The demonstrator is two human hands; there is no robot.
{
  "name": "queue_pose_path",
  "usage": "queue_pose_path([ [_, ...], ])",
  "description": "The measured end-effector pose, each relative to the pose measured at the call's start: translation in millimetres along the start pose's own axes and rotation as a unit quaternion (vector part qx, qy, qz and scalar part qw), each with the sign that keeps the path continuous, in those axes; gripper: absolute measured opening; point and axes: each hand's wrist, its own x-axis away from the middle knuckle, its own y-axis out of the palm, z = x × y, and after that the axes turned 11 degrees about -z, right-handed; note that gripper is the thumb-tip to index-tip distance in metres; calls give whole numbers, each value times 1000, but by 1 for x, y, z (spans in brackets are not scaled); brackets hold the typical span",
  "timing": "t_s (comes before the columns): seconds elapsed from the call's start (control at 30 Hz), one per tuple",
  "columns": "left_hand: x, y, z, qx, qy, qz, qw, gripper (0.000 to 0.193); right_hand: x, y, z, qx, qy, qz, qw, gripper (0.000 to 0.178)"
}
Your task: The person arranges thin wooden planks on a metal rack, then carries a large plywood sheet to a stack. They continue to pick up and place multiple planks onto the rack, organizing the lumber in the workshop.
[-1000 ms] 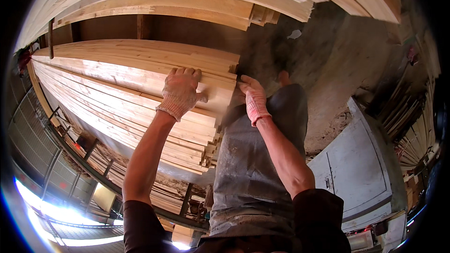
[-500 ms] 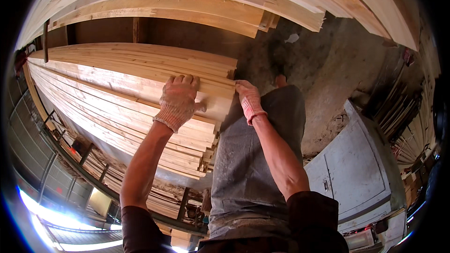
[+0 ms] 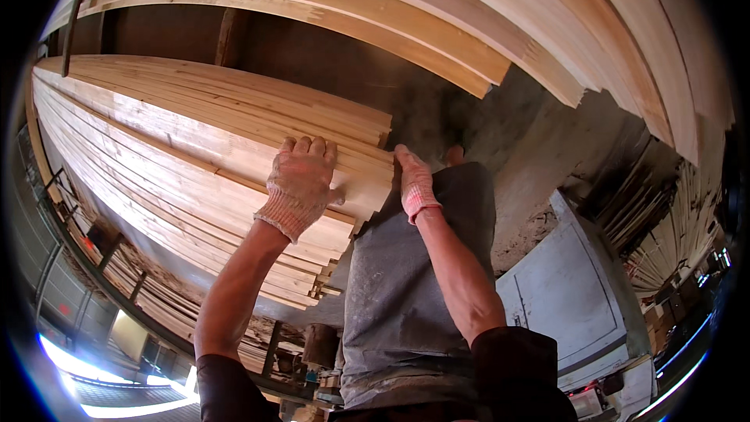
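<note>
A wide layer of long pale wooden boards [image 3: 187, 133] stretches from the far left to just in front of my legs. My left hand [image 3: 301, 180], in a worn knit glove, lies palm down on the top boards, its fingers stretched forward and its thumb out to the right. Against the right-hand ends of the boards stands my right hand [image 3: 416, 184], gloved as well, fingers straight and pointing away from me; its palm faces the board ends. Several board ends near me sit unevenly, some jutting out past others.
Beyond a dark gap, more long timbers [image 3: 437, 55] arch across the top. A thin upright post [image 3: 72, 35] stands at the far left. To the right is a grey metal cabinet [image 3: 558, 297], with stacked strips of wood [image 3: 641, 195] behind it. A dusty floor [image 3: 516, 164] shows between.
The whole view has tilted and shifted slightly. My right hand's fingers, bent at the board corner before, now lie straighter along the ends. My left hand keeps its place on the boards.
</note>
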Motion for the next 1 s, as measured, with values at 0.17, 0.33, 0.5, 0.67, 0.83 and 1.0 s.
queue_pose_path([
  [0.17, 0, 5, -4, 5, -3, 5, 1000, 85, -4, 22, -16, 79, 25, 7, 997, 30],
  [0.33, -6, -1, -2, 15, 2, -5, 1000, 83, -23, 6, 0, 206, -114, -23, 972, 32],
  [0.5, -3, 6, -7, 26, -1, 10, 1000, 82, -21, 18, -6, 63, 20, -40, 997, 32],
  [0.67, -1, 11, -6, 30, -6, 2, 1000, 82, -15, 20, -3, 99, 19, -31, 994, 32],
  [0.83, -3, 12, -14, 69, -8, 44, 997, 76, -25, 25, -9, 74, 12, -60, 995, 34],
  [1.0, 30, 26, -1, 162, -22, 244, 956, 77, -35, 29, -36, 61, 149, -112, 981, 38],
])
